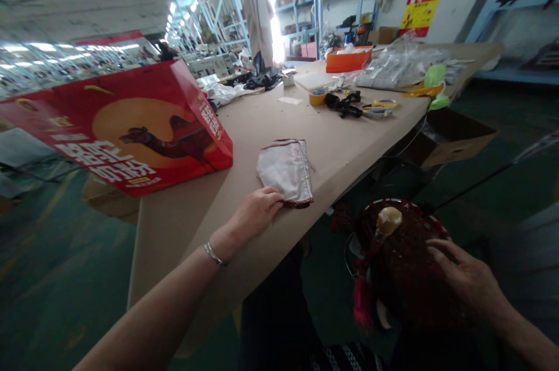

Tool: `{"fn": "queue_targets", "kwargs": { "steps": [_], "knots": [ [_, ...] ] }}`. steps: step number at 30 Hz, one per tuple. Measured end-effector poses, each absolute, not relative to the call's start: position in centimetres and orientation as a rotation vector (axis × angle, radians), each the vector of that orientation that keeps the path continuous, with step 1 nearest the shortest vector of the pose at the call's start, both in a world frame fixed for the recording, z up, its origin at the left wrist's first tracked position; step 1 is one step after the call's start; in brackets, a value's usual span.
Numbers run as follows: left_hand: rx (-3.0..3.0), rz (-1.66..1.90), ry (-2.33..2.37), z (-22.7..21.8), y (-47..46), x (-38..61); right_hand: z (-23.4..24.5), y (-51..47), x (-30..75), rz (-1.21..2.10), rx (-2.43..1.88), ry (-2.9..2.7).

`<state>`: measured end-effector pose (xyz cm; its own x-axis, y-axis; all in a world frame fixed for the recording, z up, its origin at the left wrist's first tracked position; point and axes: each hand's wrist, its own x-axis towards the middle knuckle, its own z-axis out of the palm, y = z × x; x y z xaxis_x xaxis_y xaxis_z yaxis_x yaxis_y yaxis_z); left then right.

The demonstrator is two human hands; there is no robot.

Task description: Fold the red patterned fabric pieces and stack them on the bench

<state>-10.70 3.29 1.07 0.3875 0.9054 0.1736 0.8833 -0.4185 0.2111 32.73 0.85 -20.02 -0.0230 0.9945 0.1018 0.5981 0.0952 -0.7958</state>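
My left hand [255,214] rests on the near edge of a long brown table [262,120]. Its fingers are curled onto the near corner of a folded white cloth piece with dark red trim [286,170]. My right hand [463,275] lies below the table edge on a dark red netted fabric piece [402,266] in my lap, fingers spread flat on it. A yellowish round knob [388,221] sits on top of that dark fabric, and a red tassel [361,304] hangs at its left side.
A big red printed box [126,126] lies on the table's left. Farther along are black cords and scissors [349,104], a tape roll [317,97], an orange tray [348,59] and clear plastic bags [399,68]. A cardboard box [449,135] sits on the floor at right.
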Motion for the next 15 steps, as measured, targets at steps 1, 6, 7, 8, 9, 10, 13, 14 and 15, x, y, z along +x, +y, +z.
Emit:
{"fn": "queue_targets", "kwargs": {
  "steps": [1,6,7,8,9,10,13,14,15],
  "knots": [
    [2.543,0.403,1.625,2.1,3.8,-10.7,-18.2,0.1,31.1,0.850,-1.477,-1.769],
    [2.697,0.325,1.642,8.6,6.7,-9.1,-8.7,-1.0,22.1,0.968,-0.774,-2.191],
    [2.729,0.224,1.652,9.3,6.9,-8.8,-7.4,-0.5,20.6,0.924,-0.704,-2.193],
    [2.743,0.091,1.667,9.4,6.9,-8.7,-6.5,0.1,19.4,0.887,-0.664,-2.174],
    [2.738,-0.051,1.684,9.1,6.6,-8.7,-6.0,0.8,18.4,0.871,-0.631,-2.150],
    [2.723,-0.169,1.697,8.4,6.1,-8.9,-5.9,1.4,17.6,0.867,-0.606,-2.123],
    [2.762,-0.097,1.682,5.2,3.7,-10.1,-6.9,2.3,15.8,0.897,-0.610,-2.076],
    [2.815,0.071,1.631,4.2,3.1,-10.2,-7.5,2.1,15.4,0.905,-0.639,-2.079],
    [2.885,0.265,1.592,3.3,2.9,-10.0,-8.0,1.6,15.2,0.895,-0.675,-2.097]
  ]
}}
